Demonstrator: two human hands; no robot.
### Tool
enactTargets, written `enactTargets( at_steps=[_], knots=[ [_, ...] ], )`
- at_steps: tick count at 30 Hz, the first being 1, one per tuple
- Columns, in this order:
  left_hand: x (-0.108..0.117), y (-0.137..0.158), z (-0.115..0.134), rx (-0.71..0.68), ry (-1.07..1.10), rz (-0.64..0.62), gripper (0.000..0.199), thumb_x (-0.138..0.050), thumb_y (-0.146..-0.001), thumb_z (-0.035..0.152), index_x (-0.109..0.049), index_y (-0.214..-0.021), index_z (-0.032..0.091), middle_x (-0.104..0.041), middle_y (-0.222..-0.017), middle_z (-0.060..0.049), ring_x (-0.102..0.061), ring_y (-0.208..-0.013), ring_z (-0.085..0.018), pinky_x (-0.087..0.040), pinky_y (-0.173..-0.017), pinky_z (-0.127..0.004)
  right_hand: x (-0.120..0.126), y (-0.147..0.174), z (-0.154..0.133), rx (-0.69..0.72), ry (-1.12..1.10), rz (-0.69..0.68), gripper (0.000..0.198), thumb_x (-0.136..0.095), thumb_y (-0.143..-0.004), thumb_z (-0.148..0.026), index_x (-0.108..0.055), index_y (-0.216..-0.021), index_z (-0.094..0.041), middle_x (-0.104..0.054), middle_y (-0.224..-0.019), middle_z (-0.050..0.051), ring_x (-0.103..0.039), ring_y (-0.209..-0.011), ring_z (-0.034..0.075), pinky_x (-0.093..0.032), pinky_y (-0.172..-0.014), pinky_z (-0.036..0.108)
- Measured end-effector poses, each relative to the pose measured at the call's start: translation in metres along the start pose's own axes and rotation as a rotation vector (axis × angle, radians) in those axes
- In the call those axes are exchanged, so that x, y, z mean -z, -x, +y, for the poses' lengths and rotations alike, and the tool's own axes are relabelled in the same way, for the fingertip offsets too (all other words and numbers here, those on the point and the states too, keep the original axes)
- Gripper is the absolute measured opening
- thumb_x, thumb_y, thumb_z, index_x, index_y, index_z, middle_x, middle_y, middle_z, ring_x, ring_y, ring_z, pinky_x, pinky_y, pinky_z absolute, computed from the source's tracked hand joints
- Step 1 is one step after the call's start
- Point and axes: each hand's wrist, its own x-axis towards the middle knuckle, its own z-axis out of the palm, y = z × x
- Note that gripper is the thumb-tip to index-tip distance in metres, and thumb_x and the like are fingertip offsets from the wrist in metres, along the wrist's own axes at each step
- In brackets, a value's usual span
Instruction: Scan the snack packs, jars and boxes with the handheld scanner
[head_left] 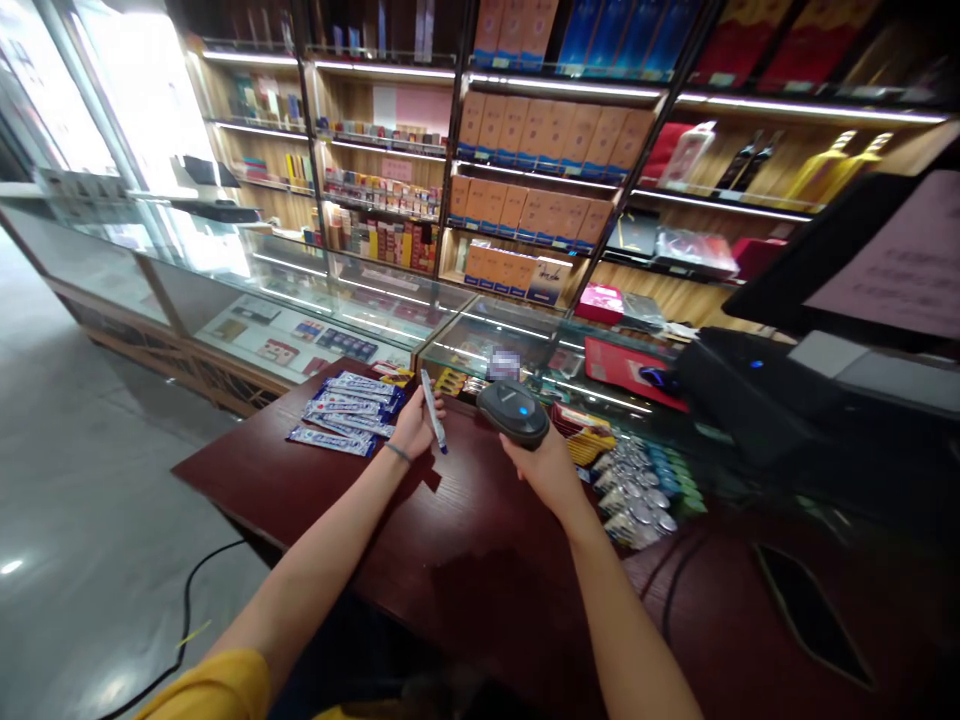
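Observation:
My left hand [411, 430] is closed around a slim white-and-blue packet [433, 412], held tilted and nearly edge-on above the table. In my right hand [546, 468] is a black barcode scanner [513, 410] with a blue light on top, its head towards the far side. The packet and the scanner are a short distance apart. Left of my left hand, several similar blue-and-white packets [341, 414] lie in an overlapping pile. Next to my right hand are yellow-and-brown packs [583, 436] and rows of small silver-topped items [636, 495].
The dark red wooden table [405, 540] meets a glass display counter [360, 300]. A black checkout machine [731, 400] stands at the right, with a phone [814, 615] nearby. Shelves of boxes [551, 130] line the back. A black cable [186, 610] runs over the floor.

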Motion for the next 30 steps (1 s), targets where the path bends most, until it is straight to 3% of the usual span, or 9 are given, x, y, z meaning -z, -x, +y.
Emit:
enactTargets(
  at_steps=[3,5,8,15,21,30],
  knots=[
    [0.004,0.003,-0.013,0.054,-0.013,-0.030,0.020,-0.059,-0.098,0.038,-0.062,-0.101,0.019,-0.057,-0.079,0.000,-0.053,-0.060,-0.006,-0.045,-0.053,-0.017,0.004,-0.002,0.002,-0.010,0.005,0.025,0.040,-0.068,-0.078,-0.038,-0.063,-0.113,-0.019,-0.064,-0.057,-0.004,-0.064,-0.053,0.019,-0.049,-0.054,0.026],
    [0.010,0.006,-0.017,0.045,-0.090,-0.031,0.012,-0.067,-0.091,0.024,-0.064,-0.102,0.019,-0.061,-0.084,0.000,-0.056,-0.063,-0.006,-0.048,-0.056,-0.017,0.006,-0.002,0.004,-0.019,0.008,0.030,0.036,-0.068,-0.079,-0.039,-0.064,-0.108,-0.020,-0.063,-0.056,-0.004,-0.064,-0.053,0.019,-0.050,-0.055,0.026],
    [0.016,0.010,-0.018,0.053,-0.221,-0.041,0.028,-0.070,-0.082,0.007,-0.067,-0.107,0.020,-0.066,-0.090,-0.001,-0.060,-0.066,-0.006,-0.053,-0.062,-0.017,0.008,-0.003,0.006,-0.020,0.005,0.035,0.032,-0.068,-0.080,-0.040,-0.064,-0.105,-0.020,-0.064,-0.057,-0.004,-0.064,-0.054,0.019,-0.050,-0.055,0.027],
    [0.012,0.015,-0.013,0.055,-0.173,-0.044,0.027,-0.070,-0.083,0.007,-0.071,-0.109,0.017,-0.068,-0.083,-0.001,-0.068,-0.074,-0.010,-0.062,-0.077,-0.025,0.012,-0.003,0.004,-0.026,0.044,0.040,0.037,-0.068,-0.077,-0.035,-0.064,-0.112,-0.024,-0.070,-0.071,-0.001,-0.069,-0.066,0.022,-0.053,-0.057,0.029],
    [0.008,0.019,-0.010,0.029,-0.307,0.022,0.043,-0.077,-0.080,0.016,-0.070,-0.122,0.018,-0.072,-0.108,-0.008,-0.073,-0.076,-0.017,-0.061,-0.058,-0.027,0.006,-0.002,0.002,-0.052,0.194,-0.019,0.043,-0.073,-0.075,-0.031,-0.063,-0.117,-0.029,-0.075,-0.085,0.001,-0.071,-0.074,0.024,-0.053,-0.063,0.030],
    [0.004,0.021,-0.014,-0.037,-0.405,-0.104,0.060,-0.080,-0.072,0.011,-0.067,-0.130,0.019,-0.071,-0.125,-0.010,-0.072,-0.091,-0.018,-0.059,-0.071,-0.023,-0.003,-0.002,-0.010,-0.139,0.435,-0.186,0.041,-0.072,-0.075,-0.026,-0.064,-0.115,-0.028,-0.077,-0.096,0.006,-0.073,-0.096,0.033,-0.052,-0.079,0.036]
  ],
)
